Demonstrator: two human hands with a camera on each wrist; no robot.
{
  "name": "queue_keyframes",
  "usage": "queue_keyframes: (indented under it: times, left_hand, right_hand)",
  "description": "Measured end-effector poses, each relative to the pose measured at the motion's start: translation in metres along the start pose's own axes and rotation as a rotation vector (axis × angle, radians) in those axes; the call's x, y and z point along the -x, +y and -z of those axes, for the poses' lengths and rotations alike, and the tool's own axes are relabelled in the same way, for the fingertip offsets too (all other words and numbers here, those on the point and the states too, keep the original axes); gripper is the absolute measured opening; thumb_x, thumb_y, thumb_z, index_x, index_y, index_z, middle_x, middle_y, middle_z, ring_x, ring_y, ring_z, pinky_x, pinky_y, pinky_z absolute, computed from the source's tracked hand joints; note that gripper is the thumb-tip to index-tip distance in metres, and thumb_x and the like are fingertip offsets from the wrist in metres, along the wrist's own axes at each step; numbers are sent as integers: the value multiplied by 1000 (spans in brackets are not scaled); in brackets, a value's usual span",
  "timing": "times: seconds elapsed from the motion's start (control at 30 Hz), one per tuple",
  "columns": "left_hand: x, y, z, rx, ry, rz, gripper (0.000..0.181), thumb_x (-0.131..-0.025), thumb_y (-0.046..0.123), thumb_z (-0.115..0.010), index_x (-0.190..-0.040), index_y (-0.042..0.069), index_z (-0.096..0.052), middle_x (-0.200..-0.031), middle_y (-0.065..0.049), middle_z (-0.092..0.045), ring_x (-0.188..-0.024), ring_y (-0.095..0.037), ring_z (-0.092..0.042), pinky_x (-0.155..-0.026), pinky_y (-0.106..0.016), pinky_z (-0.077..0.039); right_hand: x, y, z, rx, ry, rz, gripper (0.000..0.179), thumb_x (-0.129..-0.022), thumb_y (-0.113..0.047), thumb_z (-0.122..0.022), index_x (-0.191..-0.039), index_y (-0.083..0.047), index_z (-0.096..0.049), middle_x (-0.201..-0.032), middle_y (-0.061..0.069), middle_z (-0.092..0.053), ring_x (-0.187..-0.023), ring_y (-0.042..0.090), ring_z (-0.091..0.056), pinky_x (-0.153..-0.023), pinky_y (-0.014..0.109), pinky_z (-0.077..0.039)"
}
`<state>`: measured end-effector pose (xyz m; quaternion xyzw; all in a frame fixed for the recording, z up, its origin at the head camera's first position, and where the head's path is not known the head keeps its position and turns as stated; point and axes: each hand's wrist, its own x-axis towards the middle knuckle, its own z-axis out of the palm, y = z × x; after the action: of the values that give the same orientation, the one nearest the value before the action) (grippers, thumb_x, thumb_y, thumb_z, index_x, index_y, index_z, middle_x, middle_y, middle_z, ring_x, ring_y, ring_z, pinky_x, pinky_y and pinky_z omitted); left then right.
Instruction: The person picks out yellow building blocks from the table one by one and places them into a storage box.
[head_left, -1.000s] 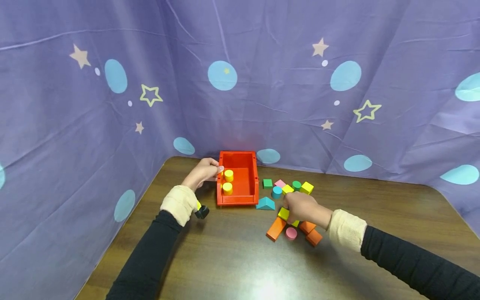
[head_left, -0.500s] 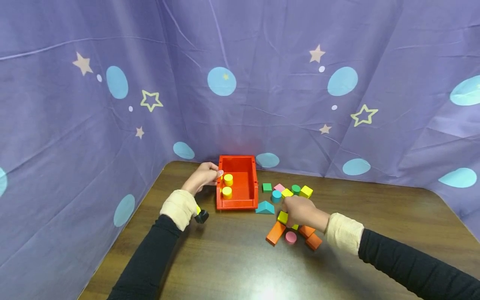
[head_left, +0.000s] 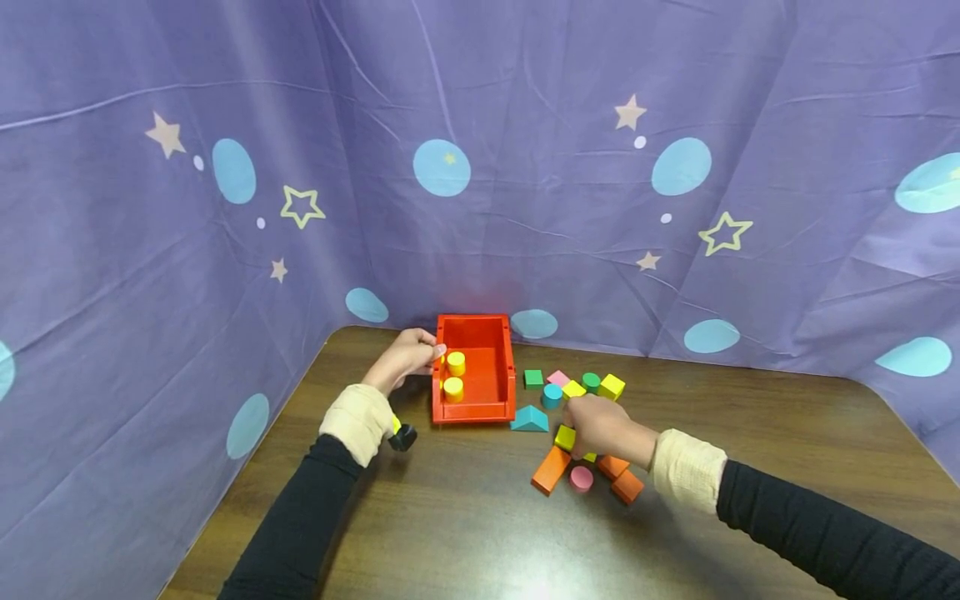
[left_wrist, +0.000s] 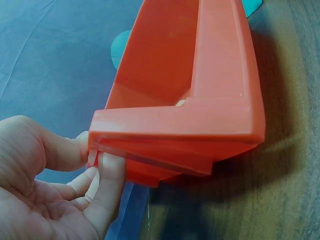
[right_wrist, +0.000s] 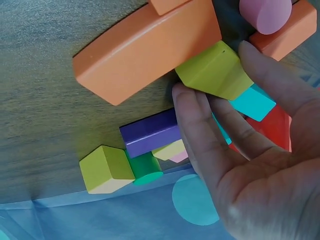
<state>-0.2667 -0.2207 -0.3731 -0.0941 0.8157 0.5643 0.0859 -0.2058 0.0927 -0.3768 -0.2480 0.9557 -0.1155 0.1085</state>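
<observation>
At the left rim of a red plastic bin (head_left: 474,410), my left hand (head_left: 408,354) grips the edge between thumb and fingers. The left wrist view shows the pinch at a corner of the bin (left_wrist: 175,122). Two yellow cylinders (head_left: 455,377) stand inside along its left wall. To the right, my right hand (head_left: 603,427) reaches down into a group of wooden blocks. Its thumb and fingers pinch a yellow block (right_wrist: 215,70) from opposite sides, beside a long orange block (right_wrist: 150,50). A purple block (right_wrist: 151,132) lies beyond the fingers, hidden under the hand in the head view.
A blue triangular block (head_left: 530,419) lies beside the bin's front right corner. Behind the right hand are a green block (head_left: 533,379), a blue cylinder (head_left: 552,396) and a yellow block (head_left: 611,387). Nearer lie a pink cylinder (head_left: 581,479) and orange blocks (head_left: 551,471). A purple curtain (head_left: 525,225) borders the table.
The head view has tilted slightly, so everything sits a little lower in the picture. Both hands keep their places at the bin and among the blocks.
</observation>
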Motion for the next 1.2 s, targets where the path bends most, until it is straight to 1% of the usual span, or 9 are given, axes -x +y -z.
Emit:
queue_keyframes:
  times: [0.17, 0.2, 0.3, 0.4, 0.43, 0.57, 0.73, 0.93, 1.2]
  left_hand:
    - [0, 0, 0, -4, 2, -4, 25, -103, 9, -59, -120, -7, -51, -95, -9, -55, -74, -13, -56, -66, -21, -58]
    - [0, 0, 0, -6, 2, -4, 26, -103, 9, -59, -120, -7, -51, -96, -10, -55, -75, -14, -56, -67, -21, -58]
    - [-1, 0, 0, -13, 5, 0, 27, -103, 9, -59, -121, -7, -50, -98, -10, -54, -78, -15, -57, -71, -23, -59]
    - [-1, 1, -1, -9, 9, 4, 25, -102, 9, -60, -120, -6, -50, -98, -10, -54, -79, -15, -57, -70, -23, -59]
    - [-1, 1, -1, -5, 10, 3, 25, -102, 9, -60, -120, -6, -50, -98, -10, -54, -79, -14, -57, -70, -23, -59]
    - [-1, 1, -2, 4, 16, -5, 22, -102, 8, -60, -116, -6, -51, -94, -8, -53, -78, -13, -56, -66, -21, -58]
    - [-2, 0, -4, -5, 20, -5, 21, -102, 9, -60, -116, -6, -52, -94, -8, -53, -79, -13, -55, -64, -19, -57]
    - [-1, 0, -3, -16, 20, 3, 23, -102, 9, -60, -118, -6, -52, -99, -10, -52, -80, -15, -56, -65, -19, -58]
    - [-3, -1, -2, -13, 18, 6, 23, -102, 9, -60, -117, -6, -51, -98, -10, -52, -81, -15, -56, -66, -20, -58]
  right_hand:
    - [-1, 2, 0, -35, 9, 29, 58, -66, 9, -86, -56, -14, -34, -60, -4, -20, -57, 12, -25, -50, 23, -18]
    - [-4, 8, -5, -33, 20, 57, 58, -66, 7, -87, -57, -15, -34, -61, -5, -20, -57, 12, -25, -50, 23, -18]
    - [-3, 8, -4, -41, 20, 66, 59, -66, 8, -86, -57, -16, -33, -61, -4, -21, -56, 12, -24, -50, 23, -18]
    - [-3, 8, -4, -40, 19, 60, 59, -67, 9, -84, -58, -16, -32, -62, -4, -20, -56, 12, -24, -50, 23, -17]
    - [0, 3, 1, -43, 11, 34, 58, -67, 11, -83, -57, -15, -31, -61, -3, -20, -57, 12, -24, -51, 23, -17]
    - [2, 2, 1, -27, 21, 27, 61, -70, 9, -83, -59, -15, -28, -62, -4, -17, -57, 12, -21, -52, 23, -15]
    - [1, 2, -1, -14, 24, 34, 63, -72, 6, -84, -61, -15, -27, -64, -4, -15, -57, 11, -19, -52, 22, -14]
    - [1, 3, -2, -18, 32, 40, 61, -70, 8, -84, -59, -16, -29, -62, -4, -18, -58, 12, -22, -51, 22, -16]
    - [-1, 3, -3, -28, 23, 54, 58, -71, 7, -83, -59, -16, -32, -61, -4, -21, -57, 11, -25, -51, 22, -17]
